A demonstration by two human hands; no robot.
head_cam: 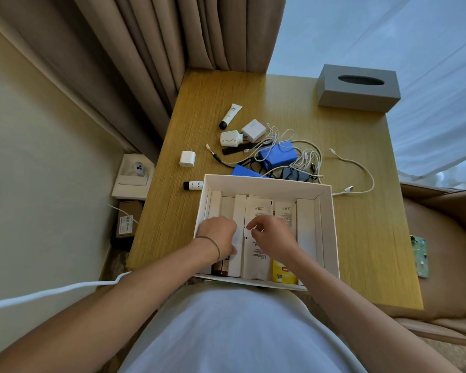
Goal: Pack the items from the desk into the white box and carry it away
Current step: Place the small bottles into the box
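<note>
The white box (327, 211) stands at the near edge of the wooden desk (361, 224), holding several white cartons, paper sachets and a yellow tea packet (283, 271). Both hands are inside it. My left hand (219, 235) grips a slim white carton (238, 211) near its lower end. My right hand (273, 239) hovers over a printed sachet (257, 257), fingers curled and apart. Beyond the box lie a white tube (230, 116), two white plug adapters (241, 133), a small white charger (187, 158), blue battery packs (276, 156), tangled cables (304, 157) and a second tube (193, 185).
A grey tissue box (358, 88) sits at the desk's far right corner. Curtains hang behind the desk. A wall socket (135, 173) and cardboard boxes are on the left. A tan chair (441, 251) with a phone stands on the right.
</note>
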